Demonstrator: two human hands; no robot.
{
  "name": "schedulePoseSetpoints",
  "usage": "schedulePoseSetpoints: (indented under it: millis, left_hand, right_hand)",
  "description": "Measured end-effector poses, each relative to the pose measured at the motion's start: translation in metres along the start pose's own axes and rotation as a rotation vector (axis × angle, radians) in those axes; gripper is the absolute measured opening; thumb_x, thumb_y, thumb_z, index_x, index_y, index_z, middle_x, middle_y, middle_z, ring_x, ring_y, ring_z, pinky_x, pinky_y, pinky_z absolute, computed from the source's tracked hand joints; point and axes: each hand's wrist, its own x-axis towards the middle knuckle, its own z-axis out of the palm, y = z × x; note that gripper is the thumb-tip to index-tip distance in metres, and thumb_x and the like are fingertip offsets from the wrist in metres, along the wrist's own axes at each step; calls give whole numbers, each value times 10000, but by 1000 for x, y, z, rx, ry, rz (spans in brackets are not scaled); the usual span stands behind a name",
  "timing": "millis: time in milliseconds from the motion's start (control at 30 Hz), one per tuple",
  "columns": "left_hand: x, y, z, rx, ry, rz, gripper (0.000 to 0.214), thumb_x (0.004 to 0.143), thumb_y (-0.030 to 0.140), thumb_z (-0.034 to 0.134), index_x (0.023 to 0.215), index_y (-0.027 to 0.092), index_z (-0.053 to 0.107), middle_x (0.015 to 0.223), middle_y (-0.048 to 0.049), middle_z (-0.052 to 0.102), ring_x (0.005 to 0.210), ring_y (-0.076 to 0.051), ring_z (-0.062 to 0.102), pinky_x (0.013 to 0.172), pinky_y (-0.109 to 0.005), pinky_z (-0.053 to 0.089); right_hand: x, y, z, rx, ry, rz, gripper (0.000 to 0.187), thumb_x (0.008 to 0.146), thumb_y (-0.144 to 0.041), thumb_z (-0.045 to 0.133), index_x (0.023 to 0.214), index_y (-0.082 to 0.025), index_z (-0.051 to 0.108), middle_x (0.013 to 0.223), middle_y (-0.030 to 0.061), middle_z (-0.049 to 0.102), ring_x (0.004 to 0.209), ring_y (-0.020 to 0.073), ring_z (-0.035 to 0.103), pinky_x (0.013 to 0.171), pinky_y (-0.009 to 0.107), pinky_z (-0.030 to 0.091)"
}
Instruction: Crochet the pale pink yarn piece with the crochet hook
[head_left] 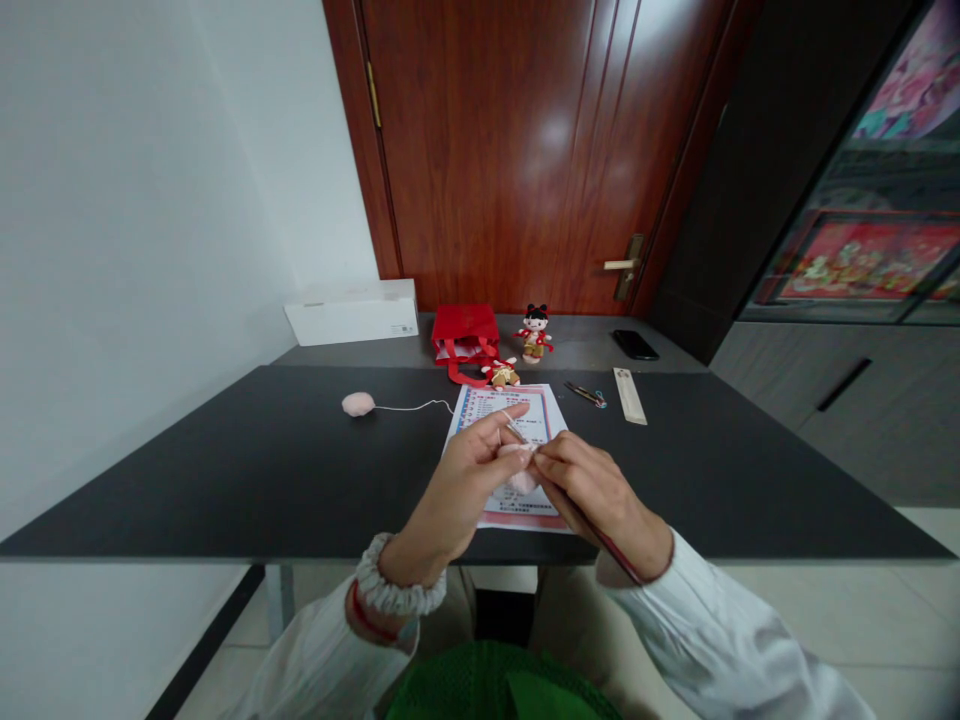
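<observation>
1. Sleeves (pixel 735 610) come in from the near side of the sheet (pixel 517 518), which lies flat on the counter (pixel 300 500) below the hands, probably so that its print can be read while both are busy.
2. Over the sheet, the left hand (pixel 469 470) pinches the pink piece (pixel 521 482) between thumb and fingers, seemingly to steady its edge; the forefinger stands out with yarn (pixel 409 408) across it, likely to keep that taut.
3. Over the sheet's right half, the right hand (pixel 596 490) meets the piece, its fingers closed on a slim tool (pixel 516 433) whose tip is too small to make out.
4. Left of the sheet rests the ball (pixel 358 404), its yarn running loosely to the sheet; well apart from both hands, it seems free to unwind.
5. Right of the sheet's far end lie the scissors (pixel 585 394) and, beyond them, a strip (pixel 630 397), out of the way yet reachable.
6. Just past the sheet is a lying doll (pixel 501 373), beside the handles of the bag (pixel 465 330).
7. Farther past the sheet, a standing doll (pixel 535 335) faces the hands, perhaps to be looked at; the phone (pixel 635 345) lies to its far right, the box (pixel 360 312) to its far left.
</observation>
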Motion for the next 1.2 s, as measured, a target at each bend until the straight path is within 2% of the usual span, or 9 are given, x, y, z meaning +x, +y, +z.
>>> schedulePoseSetpoints:
  millis: [133,300,500,633,733,833,933,1067,1200]
  left_hand:
    - [3,-2,1,-97,4,-24,562,727,155,689,1264,101,533,712,26,553,688,-101,513,695,-231,400]
    - [7,-6,-2,114,77,104,489,765,203,673,1235,132,560,674,42,523,670,-105,491,720,-246,406]
    - [2,0,-12,414,69,186,379,795,216,634,1173,187,622,717,15,567,728,-140,527,723,-253,416]
    - [-2,3,-13,433,17,176,316,786,206,634,1102,186,654,811,-18,624,797,-168,564,756,-276,427]
    - [-4,5,-13,425,-16,159,178,783,195,628,952,176,681,861,-50,660,864,-201,590,788,-304,436]
    - [-4,8,-14,464,-47,168,31,781,176,621,772,170,650,996,-84,669,968,-229,592,822,-320,439]
    - [-5,10,-14,501,-47,166,33,778,167,617,770,167,648,1081,-95,659,985,-234,592,819,-324,444]
    - [-6,12,-13,482,-57,164,40,769,161,619,769,171,658,943,-81,680,979,-237,583,812,-324,438]
    - [-6,10,-8,385,-49,161,34,743,144,645,721,168,655,856,-51,641,902,-195,576,807,-298,418]
  right_hand:
    - [2,-1,-4,-153,3,-60,163,893,-51,461,969,-182,523,760,68,596,700,178,535,564,283,430]
    - [1,-16,3,-234,31,61,157,897,-58,450,950,-181,532,767,72,585,693,177,525,574,288,441]
    - [-1,-33,-18,154,38,298,142,883,-72,510,892,-214,513,779,31,585,694,148,557,612,271,446]
    - [4,-29,-35,399,64,613,115,876,-204,578,770,-213,533,691,-2,573,601,122,516,536,245,407]
    - [8,-21,-39,578,93,738,157,843,-247,621,711,-200,551,621,-18,543,543,109,470,489,234,369]
    - [9,-17,-40,705,99,804,176,827,-253,637,688,-192,548,584,-31,517,506,97,432,466,229,340]
    - [7,-16,-41,748,96,825,190,827,-251,642,676,-186,547,560,-35,512,497,93,425,467,228,337]
    - [4,-10,-41,845,98,824,175,828,-237,653,693,-178,558,556,-32,539,482,87,446,462,225,336]
    - [7,-7,-25,1166,178,861,212,801,-246,679,684,-187,513,523,-53,521,403,69,390,382,197,279]
